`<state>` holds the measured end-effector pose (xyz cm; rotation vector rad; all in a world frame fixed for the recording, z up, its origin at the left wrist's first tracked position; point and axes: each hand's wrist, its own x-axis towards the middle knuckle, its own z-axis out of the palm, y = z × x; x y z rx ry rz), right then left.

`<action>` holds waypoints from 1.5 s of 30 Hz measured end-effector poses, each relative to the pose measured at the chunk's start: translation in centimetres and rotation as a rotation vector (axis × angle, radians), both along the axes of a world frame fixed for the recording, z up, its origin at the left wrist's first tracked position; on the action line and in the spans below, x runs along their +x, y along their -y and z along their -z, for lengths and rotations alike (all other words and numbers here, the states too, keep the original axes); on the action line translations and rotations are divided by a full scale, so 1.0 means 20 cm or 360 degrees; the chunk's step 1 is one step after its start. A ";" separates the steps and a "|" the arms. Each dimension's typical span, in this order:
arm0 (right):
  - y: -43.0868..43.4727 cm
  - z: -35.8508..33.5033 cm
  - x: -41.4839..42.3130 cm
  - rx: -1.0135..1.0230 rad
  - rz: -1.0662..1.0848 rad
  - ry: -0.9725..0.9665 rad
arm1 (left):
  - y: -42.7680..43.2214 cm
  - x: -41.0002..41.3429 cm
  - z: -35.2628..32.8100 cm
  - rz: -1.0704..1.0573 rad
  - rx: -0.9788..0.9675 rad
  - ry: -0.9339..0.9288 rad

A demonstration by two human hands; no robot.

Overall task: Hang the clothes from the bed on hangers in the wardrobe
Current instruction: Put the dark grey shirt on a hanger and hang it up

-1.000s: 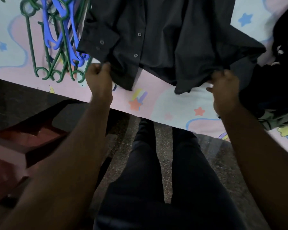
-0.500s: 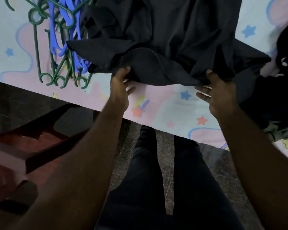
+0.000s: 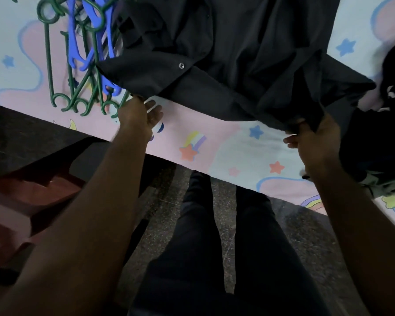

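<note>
A black button shirt (image 3: pixel 237 53) lies spread on the bed, its hem toward me. My right hand (image 3: pixel 315 140) pinches the hem at its right lower corner and lifts it a little off the sheet. At the shirt's left lower corner my left hand (image 3: pixel 141 115) touches the edge from below, its fingers stretched out over the sheet and not closed round the cloth. A tangle of green hangers (image 3: pixel 55 65) and blue hangers (image 3: pixel 78 42) lies at the bed's upper left, partly under the shirt's left side.
The bed sheet (image 3: pixel 214 142) is pink and pale blue with stars. More dark clothes (image 3: pixel 374 142) are heaped at the right edge. A red-brown plastic chair (image 3: pixel 21 201) stands at my left. My dark-trousered legs stand on the speckled floor (image 3: pixel 226 201).
The shirt's hem was gathered toward the middle, then spread again. My left hand moved left to the corner and loosened its hold; my right hand moved right and lower, still on the hem.
</note>
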<state>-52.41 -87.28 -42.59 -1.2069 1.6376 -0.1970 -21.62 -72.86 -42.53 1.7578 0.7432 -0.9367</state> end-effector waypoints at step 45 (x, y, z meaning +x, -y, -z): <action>-0.07 -0.03 -0.16 0.0149 -0.1609 -0.1064 | -0.29 -0.26 -0.01 0.2603 0.0545 0.0435</action>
